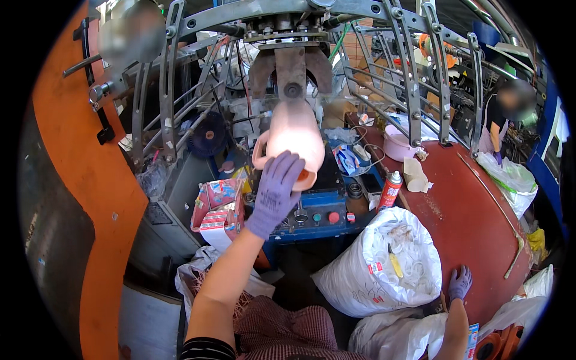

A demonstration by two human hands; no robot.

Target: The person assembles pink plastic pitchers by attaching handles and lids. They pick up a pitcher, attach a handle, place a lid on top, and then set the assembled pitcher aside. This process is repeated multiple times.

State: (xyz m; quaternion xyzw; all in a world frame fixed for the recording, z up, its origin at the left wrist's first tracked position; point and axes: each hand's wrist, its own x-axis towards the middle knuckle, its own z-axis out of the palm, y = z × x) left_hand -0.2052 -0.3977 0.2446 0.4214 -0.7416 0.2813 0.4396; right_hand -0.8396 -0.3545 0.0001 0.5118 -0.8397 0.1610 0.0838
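Observation:
A pale pink plastic jug [297, 135] lies on its side in the machine, its mouth toward me and its handle on the left. My left hand [277, 189], in a purple glove, grips it at the mouth, fingers on top along the rim; the thumb is hidden. Behind the jug, a metal block [292, 72] of the machine stands against its far end. Well away to the right, my right hand [460, 283], also gloved, rests with its fingers apart on the red tabletop [474, 222], beside a white sack. It holds nothing.
The white sack [369, 288] holds clear plastic pieces and a yellow-handled knife [395, 264]. A red spray can [390, 191] stands near push buttons [333, 218] on a blue panel. Left are a box of small packs [219, 213] and an orange panel [114, 240]. A co-worker [501, 120] is far right.

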